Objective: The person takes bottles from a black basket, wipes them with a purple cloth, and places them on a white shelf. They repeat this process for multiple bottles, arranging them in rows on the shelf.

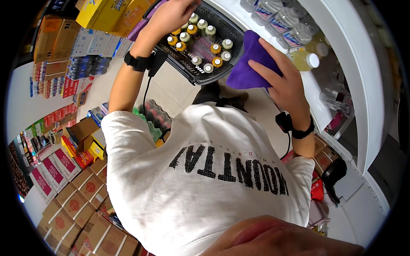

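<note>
My left hand (171, 17) reaches up and curls over the far rim of a dark plastic basket (232, 30), which holds several small bottles (200, 40) with yellow and white caps. My right hand (286, 81) grips a purple cloth (247, 59) pressed against the basket's right side, next to a white shelf (354, 72). Both wrists wear black bands with cables. My white printed shirt (205, 179) fills the lower middle of the view.
The white shelf holds clear bottles (277, 19) and a yellow drink bottle (305, 59). Yellow boxes (106, 13) lie at the top left. Stacked cardboard cartons (72, 205) and coloured packs (85, 149) crowd the floor at the lower left. Light floor tiles (171, 89) show below the basket.
</note>
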Tool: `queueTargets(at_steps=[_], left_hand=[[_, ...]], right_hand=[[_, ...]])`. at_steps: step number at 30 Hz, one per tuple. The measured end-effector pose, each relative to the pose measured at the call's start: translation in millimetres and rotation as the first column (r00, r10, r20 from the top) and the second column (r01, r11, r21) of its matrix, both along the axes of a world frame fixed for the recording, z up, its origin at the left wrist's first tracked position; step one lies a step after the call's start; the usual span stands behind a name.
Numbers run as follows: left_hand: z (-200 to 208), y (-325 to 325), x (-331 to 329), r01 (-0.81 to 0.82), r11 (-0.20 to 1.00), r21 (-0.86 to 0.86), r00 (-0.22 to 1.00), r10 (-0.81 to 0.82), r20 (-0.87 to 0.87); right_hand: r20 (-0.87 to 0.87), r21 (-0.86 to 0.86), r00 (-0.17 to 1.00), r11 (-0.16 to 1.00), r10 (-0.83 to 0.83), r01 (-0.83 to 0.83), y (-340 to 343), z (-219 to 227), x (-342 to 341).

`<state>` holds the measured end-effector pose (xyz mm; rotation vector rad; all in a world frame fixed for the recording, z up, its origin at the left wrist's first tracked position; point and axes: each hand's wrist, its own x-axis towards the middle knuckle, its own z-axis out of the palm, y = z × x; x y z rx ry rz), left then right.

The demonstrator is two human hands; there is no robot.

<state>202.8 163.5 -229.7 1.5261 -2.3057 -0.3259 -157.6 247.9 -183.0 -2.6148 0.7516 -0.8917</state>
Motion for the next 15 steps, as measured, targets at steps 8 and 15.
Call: queueTargets(at_steps=[8, 15], left_hand=[[-211, -53, 61, -0.032, 0.917, 0.398, 0.994, -0.013, 0.111], [-366, -63, 123, -0.204, 0.680, 0.704, 0.956, -0.015, 0.292]], right_hand=[[-0.243, 0.225, 0.965, 0.961, -0.101, 0.157, -4, -54, 40], [-0.307, 0.305, 0.926, 0.899, -0.219, 0.313, 3, -73, 52]])
